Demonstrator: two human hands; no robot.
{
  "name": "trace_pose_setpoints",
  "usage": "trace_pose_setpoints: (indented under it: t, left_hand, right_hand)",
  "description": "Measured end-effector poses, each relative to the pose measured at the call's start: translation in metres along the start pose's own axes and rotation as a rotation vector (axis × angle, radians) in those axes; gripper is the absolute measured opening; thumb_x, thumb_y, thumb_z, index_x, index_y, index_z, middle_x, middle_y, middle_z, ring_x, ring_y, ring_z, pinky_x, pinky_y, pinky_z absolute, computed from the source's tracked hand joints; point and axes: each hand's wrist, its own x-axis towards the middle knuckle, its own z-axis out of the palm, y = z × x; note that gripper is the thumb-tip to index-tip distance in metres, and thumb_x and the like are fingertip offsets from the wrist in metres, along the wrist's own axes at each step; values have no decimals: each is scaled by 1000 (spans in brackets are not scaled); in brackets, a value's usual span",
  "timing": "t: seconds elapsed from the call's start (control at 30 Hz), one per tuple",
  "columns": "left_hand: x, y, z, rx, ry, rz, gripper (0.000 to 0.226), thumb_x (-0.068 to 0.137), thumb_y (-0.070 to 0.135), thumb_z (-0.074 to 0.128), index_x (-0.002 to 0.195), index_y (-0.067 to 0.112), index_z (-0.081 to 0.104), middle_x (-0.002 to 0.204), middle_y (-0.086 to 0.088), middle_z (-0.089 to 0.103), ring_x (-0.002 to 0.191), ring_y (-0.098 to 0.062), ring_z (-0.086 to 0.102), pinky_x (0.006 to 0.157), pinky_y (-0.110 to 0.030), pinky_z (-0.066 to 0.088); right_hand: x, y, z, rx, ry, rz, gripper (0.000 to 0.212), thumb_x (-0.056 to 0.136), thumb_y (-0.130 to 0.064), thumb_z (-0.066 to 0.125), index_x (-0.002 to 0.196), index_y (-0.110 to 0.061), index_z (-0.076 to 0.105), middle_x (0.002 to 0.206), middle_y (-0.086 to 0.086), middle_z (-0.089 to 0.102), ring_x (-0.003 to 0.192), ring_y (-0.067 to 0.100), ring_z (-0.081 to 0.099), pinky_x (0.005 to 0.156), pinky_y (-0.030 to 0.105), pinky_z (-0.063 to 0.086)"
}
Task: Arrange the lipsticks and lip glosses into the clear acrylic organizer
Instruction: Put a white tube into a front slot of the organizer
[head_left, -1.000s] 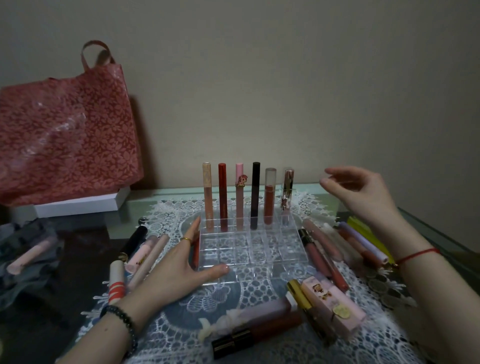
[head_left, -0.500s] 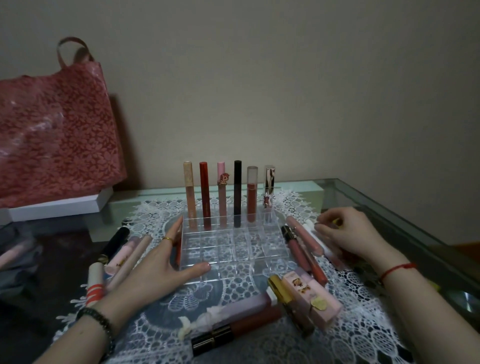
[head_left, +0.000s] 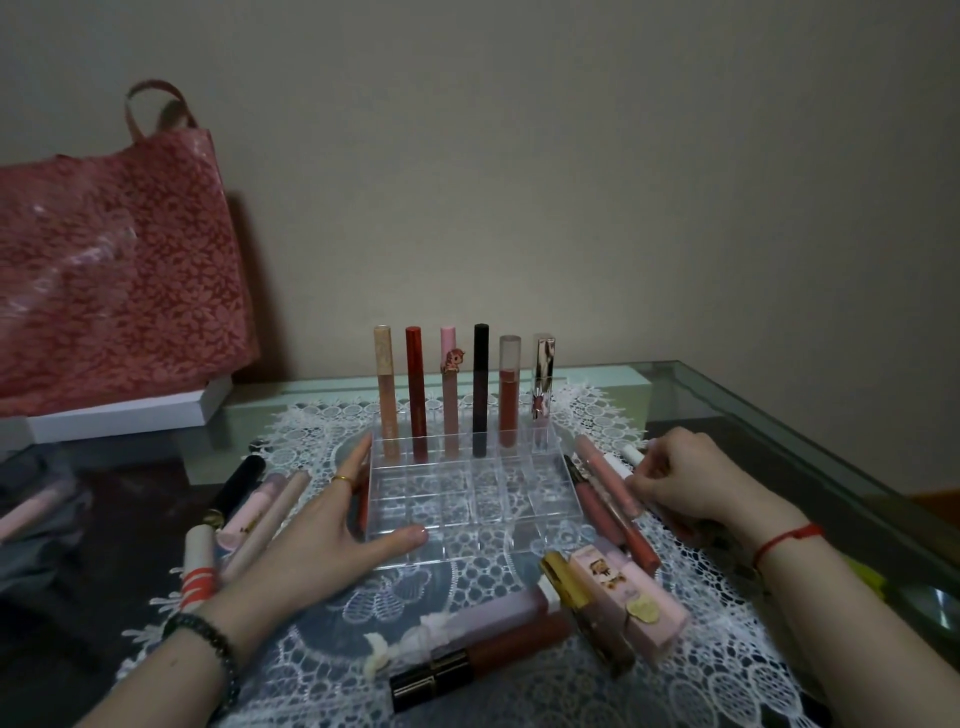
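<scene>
While the left hand (head_left: 322, 525) lies flat with fingers straight along the left wall of the clear acrylic organizer (head_left: 498, 493) and its thumb laid against the front edge, the right hand (head_left: 691, 488) curls its fingers down onto the loose tubes just right of the organizer; whether it actually grips one I cannot tell. The organizer sits in the middle of a white lace doily (head_left: 467, 691) on a glass table (head_left: 779, 431). Its back row holds six tubes upright, side by side: a beige tube (head_left: 385, 384), a red tube (head_left: 415, 389), a pink tube with a charm (head_left: 449, 384), a black tube (head_left: 480, 384), a clear-capped brick gloss (head_left: 509, 389) and a metallic lipstick (head_left: 543, 379). The nearer compartments show only lace through them. A pink gloss (head_left: 605, 480) lies touching the right hand's fingertips. Left of the organizer lie a black-capped tube (head_left: 239, 486) and a white tube with red bands (head_left: 199, 566). Near the front lie a pink box (head_left: 623, 597) and a brown gloss (head_left: 483, 660). A red bag (head_left: 119, 270) stands against the wall.
</scene>
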Motion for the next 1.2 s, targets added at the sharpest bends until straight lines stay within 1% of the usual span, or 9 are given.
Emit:
trace_pose_setpoints:
  t: [0.2,0.33,0.53,0.67,0.8,0.87,0.97,1.07,1.2]
  left_hand:
    - [1,-4,0,-17,-25,-32,108,52,69,59,140,42,2,85,38,29,70,32,42,55,6,33]
    - [0,-2,-1,32,-1,-25,106,53,67,58,140,42,4,78,31,29,63,22,46,53,3,33]
    - [2,-5,0,48,-41,-52,109,52,71,56,142,41,1,86,26,32,66,16,43,57,1,34]
    - [3,-7,1,38,-55,-56,110,51,73,55,141,43,-1,92,28,33,69,22,38,60,5,33]
    - [5,-10,3,-1,-92,-70,114,48,78,52,140,44,-6,120,26,34,86,19,38,70,8,28]
    - [6,-12,3,-3,-71,-57,112,51,78,52,140,44,-6,127,25,38,98,21,39,82,4,27]
    - [7,-13,5,-15,-11,9,108,55,74,56,140,43,-2,117,32,33,90,37,29,74,10,24]
    - [7,-14,7,-64,14,-21,112,54,75,59,141,43,-4,141,26,22,116,17,27,98,-10,24]
    - [8,-19,11,-36,23,-40,115,52,80,56,140,43,-7,152,16,11,133,-1,19,105,-22,20]
  right_hand:
    - [1,-4,0,44,6,55,18,70,-23,68,61,-8,71,66,9,66,76,22,60,73,29,42]
    - [1,-5,0,233,61,116,14,71,-18,69,63,-6,70,69,6,69,61,12,59,56,24,45]
    - [-1,-4,-11,556,132,98,11,74,-15,69,63,-13,69,59,0,65,54,12,56,54,23,44]
    - [-8,-17,-20,808,204,13,5,75,-13,70,71,-12,68,59,1,66,49,5,57,54,21,48]
    - [-16,-55,-29,1003,218,-99,10,76,-12,68,85,-9,67,71,4,69,57,5,64,53,12,52]
    - [-19,-82,-31,1032,211,-173,12,75,-12,68,86,-9,66,77,8,68,62,8,65,57,14,54]
    - [-20,-122,-27,1088,195,-262,7,75,-12,69,81,-12,65,74,6,67,64,13,64,62,24,56]
    - [-14,-155,-16,1096,201,-330,11,77,-11,68,73,-20,63,63,-1,62,54,7,57,55,16,51]
    - [-2,-180,7,1024,240,-352,4,79,-12,66,77,-14,63,59,-6,54,45,-2,45,47,9,39]
